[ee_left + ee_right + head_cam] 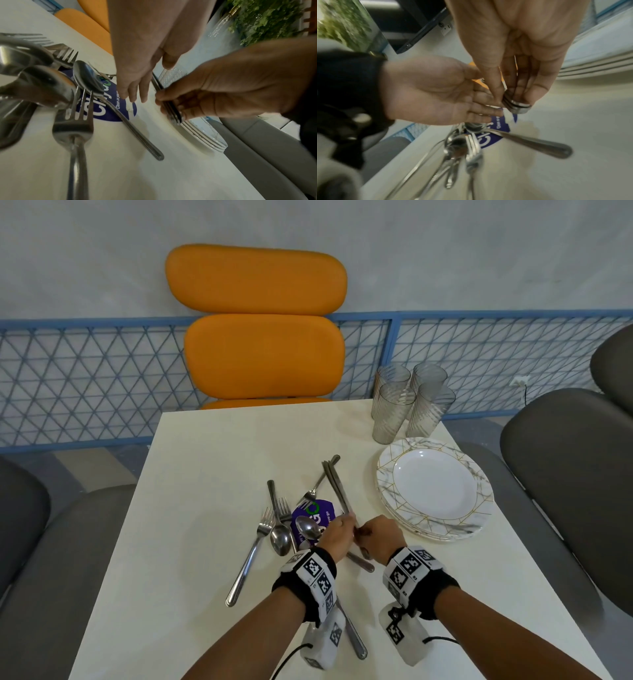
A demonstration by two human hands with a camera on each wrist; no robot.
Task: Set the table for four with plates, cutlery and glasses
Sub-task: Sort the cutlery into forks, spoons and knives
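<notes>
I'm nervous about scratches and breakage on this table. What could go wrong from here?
The right hand pinches a bundle of knives near their handle ends; it could fan out or slip onto the loose forks and spoons. The knife tips point toward the glasses, which stand near the table's corner beside the stacked plates; a wide swing might topple one.

My cream surface (212,460) is carrying stacked plates (435,491), four glasses (407,402), scattered cutlery (274,529) and a purple packet (313,517).

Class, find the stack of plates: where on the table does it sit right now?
In the head view the stack of plates sits along the table's right edge, just in front of the four glasses and right of the loose cutlery.
</notes>
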